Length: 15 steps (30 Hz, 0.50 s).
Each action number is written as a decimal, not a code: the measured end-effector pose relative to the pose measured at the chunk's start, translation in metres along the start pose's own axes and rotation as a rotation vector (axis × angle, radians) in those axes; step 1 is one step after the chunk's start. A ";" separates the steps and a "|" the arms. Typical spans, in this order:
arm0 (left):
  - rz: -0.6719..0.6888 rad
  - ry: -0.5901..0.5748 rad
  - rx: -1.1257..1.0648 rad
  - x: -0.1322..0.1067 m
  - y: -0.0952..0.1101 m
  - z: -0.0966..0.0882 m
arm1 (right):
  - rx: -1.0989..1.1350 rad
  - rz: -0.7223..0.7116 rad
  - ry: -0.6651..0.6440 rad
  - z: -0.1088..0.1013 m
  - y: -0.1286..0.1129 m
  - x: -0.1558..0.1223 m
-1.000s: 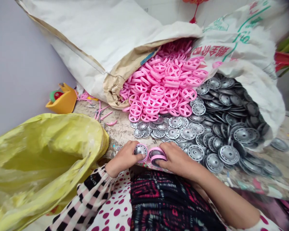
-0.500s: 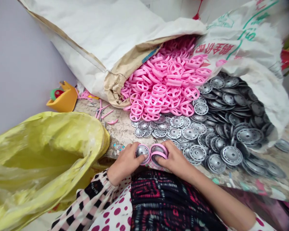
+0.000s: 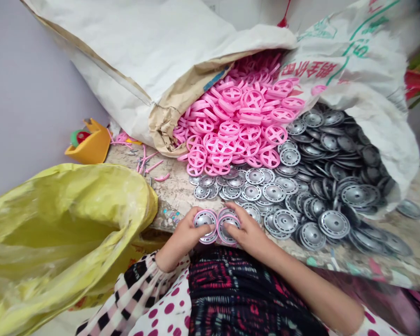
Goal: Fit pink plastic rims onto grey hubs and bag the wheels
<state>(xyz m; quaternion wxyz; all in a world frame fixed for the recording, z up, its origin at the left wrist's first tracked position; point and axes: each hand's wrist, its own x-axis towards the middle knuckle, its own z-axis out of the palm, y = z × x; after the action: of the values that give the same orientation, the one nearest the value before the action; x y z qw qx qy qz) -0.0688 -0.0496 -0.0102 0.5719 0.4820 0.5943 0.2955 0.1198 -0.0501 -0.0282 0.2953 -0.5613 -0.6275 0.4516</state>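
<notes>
At the table's front edge my left hand (image 3: 189,232) is closed around toy wheels (image 3: 205,218) with silver hubcap faces and pink rims, its thumb pressed on the face. My right hand (image 3: 247,231) grips a similar set of wheels (image 3: 228,237), thumb on top. The two sets touch side by side, and how many parts lie under each is partly hidden by the fingers. Just beyond my hands lie loose silver hubcap discs (image 3: 251,192). Behind those is a heap of pink spoked wheels (image 3: 227,127).
The pink wheels spill from a white paper sack (image 3: 133,51). More discs fill a white woven sack (image 3: 381,109) on the right. An open yellow bag (image 3: 126,186) stands at the left, below a yellow holder (image 3: 94,147). Pink plastic scraps (image 3: 147,161) lie on the worn table (image 3: 175,189).
Both hands have turned the wheels so the silver faces now show more squarely upward. The pink rim sides seen earlier on the right are mostly out of sight. The view shifted slightly.
</notes>
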 end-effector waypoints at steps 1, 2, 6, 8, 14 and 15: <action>-0.036 -0.033 -0.120 0.000 0.003 0.001 | 0.014 -0.005 0.009 -0.001 -0.002 -0.001; -0.060 -0.053 -0.206 0.000 0.005 0.002 | 0.026 -0.011 0.018 -0.002 -0.003 -0.002; -0.062 -0.003 -0.338 0.003 0.008 0.004 | 0.093 0.004 0.031 -0.007 -0.006 0.000; -0.081 0.033 -0.418 0.005 0.007 0.005 | 0.161 0.034 0.067 -0.009 -0.006 0.001; -0.213 -0.011 -0.689 0.007 0.014 0.014 | 0.384 -0.035 0.260 -0.012 -0.024 -0.001; -0.214 -0.030 -0.722 0.006 0.017 0.016 | 0.373 -0.058 0.254 -0.010 -0.028 -0.001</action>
<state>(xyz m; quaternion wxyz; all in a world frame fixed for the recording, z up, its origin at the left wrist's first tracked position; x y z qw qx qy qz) -0.0482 -0.0408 -0.0001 0.7414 0.1890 0.4904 0.4173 0.1169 -0.0475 0.0012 0.4835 -0.5311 -0.5069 0.4767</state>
